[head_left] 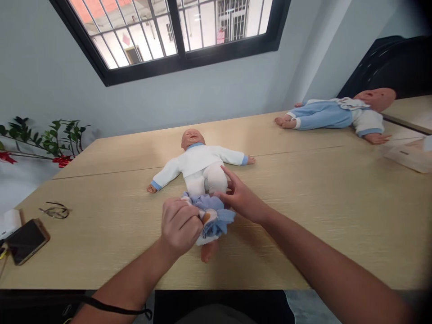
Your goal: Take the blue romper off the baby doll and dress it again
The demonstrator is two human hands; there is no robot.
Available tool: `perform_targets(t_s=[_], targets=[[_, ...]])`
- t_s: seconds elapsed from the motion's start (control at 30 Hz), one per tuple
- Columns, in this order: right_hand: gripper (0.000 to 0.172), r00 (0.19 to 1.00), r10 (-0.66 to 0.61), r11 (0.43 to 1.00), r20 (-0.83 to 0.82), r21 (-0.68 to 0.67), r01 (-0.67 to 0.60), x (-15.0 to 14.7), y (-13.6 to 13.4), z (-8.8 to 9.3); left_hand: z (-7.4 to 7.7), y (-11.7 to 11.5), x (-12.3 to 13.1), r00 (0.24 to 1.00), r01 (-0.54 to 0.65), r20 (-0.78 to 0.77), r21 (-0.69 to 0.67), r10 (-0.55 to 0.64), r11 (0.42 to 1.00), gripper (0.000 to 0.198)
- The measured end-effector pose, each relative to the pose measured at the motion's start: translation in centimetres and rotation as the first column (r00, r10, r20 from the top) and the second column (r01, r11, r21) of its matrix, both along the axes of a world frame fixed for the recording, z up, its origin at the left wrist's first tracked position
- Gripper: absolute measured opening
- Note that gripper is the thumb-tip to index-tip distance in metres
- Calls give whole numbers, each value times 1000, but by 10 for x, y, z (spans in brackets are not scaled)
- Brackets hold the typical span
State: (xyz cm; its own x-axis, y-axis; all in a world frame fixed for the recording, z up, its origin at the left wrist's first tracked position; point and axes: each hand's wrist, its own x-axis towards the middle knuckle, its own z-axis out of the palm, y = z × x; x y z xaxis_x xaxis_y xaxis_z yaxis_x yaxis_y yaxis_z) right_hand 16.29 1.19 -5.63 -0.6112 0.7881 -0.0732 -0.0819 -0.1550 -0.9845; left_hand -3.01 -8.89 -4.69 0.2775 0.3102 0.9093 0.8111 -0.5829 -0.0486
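A baby doll (202, 157) in a white top with blue cuffs lies on its back on the table, arms spread, head toward the wall. Blue baby trousers (216, 218) are bunched around its lower legs, and one bare foot (209, 251) shows below them. My left hand (182, 222) is closed in a fist on the bunched cloth. Against the side of the doll's white-covered thigh rests my right hand (236, 193), with index finger and thumb spread apart; its other fingers are partly hidden.
A second doll (324, 114) in blue trousers lies at the back right, near a clear plastic box (410, 155). Glasses (56, 210) and a phone (27, 240) lie on the table's (111, 243) left side. A plant (57, 137) stands beyond the left edge.
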Motion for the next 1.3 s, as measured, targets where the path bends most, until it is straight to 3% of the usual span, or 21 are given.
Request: perform_targets(t_s=[0.07, 0.17, 0.23, 0.27, 0.37, 0.47, 0.57, 0.73, 0.87, 1.0, 1.07, 1.2, 1.3], targets=[[116, 1000, 7, 1000, 9, 1, -7, 0, 1, -1, 1, 2, 0, 994, 108, 36, -129, -104, 986, 32], [113, 999, 37, 999, 7, 30, -37, 1, 3, -4, 1, 11, -8, 955, 296, 120, -284, -272, 912, 24], [110, 998, 68, 997, -7, 33, -67, 2, 5, -7, 2, 16, -16, 918, 394, 187, -332, -349, 857, 28], [110, 997, 80, 996, -18, 28, -80, 2, 6, -8, 3, 18, -19, 910, 410, 203, -315, -361, 856, 34], [109, 996, 84, 996, -34, 11, -84, 3, 7, -9, 5, 16, -23, 952, 286, 137, -86, -273, 954, 42], [108, 998, 68, 998, -17, 13, -68, 2, 6, -8, 6, 10, -22, 992, 117, 50, 44, -119, 992, 22], [108, 997, 51, 999, -51, -6, -52, 1, 5, -7, 4, 11, -20, 994, 114, 11, -98, -113, 989, 22], [106, 995, -45, 996, -94, -86, 37, -3, 5, -7, 4, 18, -21, 975, 200, -21, -340, -220, 919, 38], [107, 984, -151, 985, -99, -104, 141, -7, 0, -7, 2, 16, -13, 984, 180, 77, -380, -162, 907, 33], [106, 973, -205, 977, -110, -90, 195, -12, -8, -8, -6, 12, 4, 991, 90, 126, -393, -44, 915, 40], [103, 974, -197, 977, -109, -109, 185, -13, -9, -8, -10, 10, 11, 987, 51, 160, -388, 13, 920, 43], [72, 979, -109, 980, -171, -183, 77, -6, -3, 0, -13, 10, 14, 980, -18, 173, -402, 95, 915, 43], [73, 994, 48, 996, -98, -70, -55, 9, 8, 8, -13, 11, 9, 979, -49, 157, -432, 128, 901, 40]])
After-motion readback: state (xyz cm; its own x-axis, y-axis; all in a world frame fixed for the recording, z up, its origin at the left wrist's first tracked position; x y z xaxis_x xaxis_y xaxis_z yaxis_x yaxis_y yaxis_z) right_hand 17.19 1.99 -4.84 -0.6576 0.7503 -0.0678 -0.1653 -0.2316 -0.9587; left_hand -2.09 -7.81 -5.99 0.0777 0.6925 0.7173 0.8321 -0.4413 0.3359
